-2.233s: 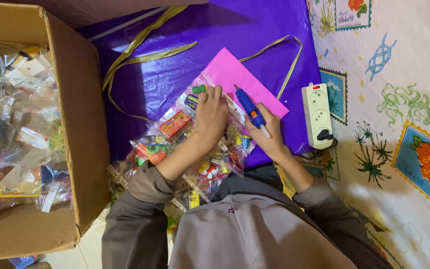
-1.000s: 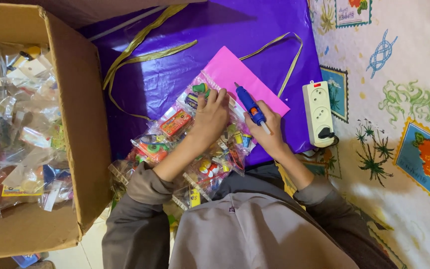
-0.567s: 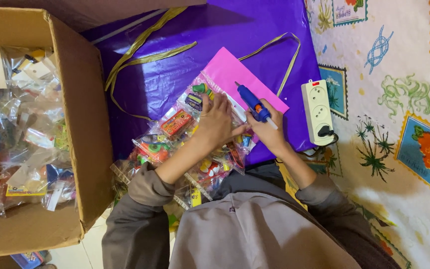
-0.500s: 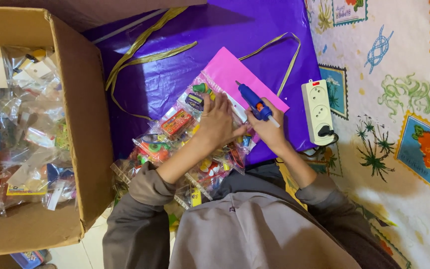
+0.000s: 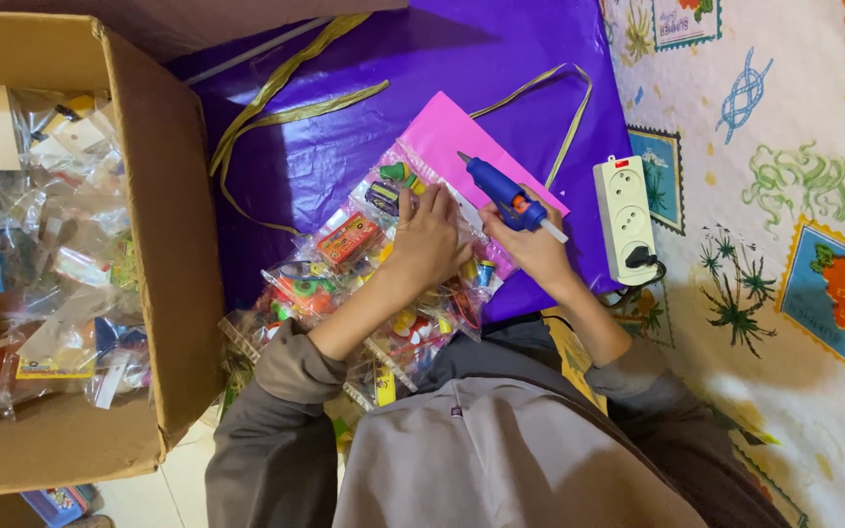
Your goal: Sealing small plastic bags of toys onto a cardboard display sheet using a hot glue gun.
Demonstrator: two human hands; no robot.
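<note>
Head cam: right hand (image 5: 538, 249) has lifted the blue plastic glue gun (image 5: 501, 191) higher, fist closed round it; left hand (image 5: 429, 238) lies flat, pressing crinkly clear toy packets (image 5: 344, 256) onto pink card (image 5: 442, 137)

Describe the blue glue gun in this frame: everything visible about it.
The glue gun has a blue, plastic-looking body, a dark pointed nozzle at its upper-left end and a pale glue stick protruding from the back. It lies tilted, nozzle over the pink sheet. The right hand grips it by the handle; the left hand presses packets beside it.
</note>
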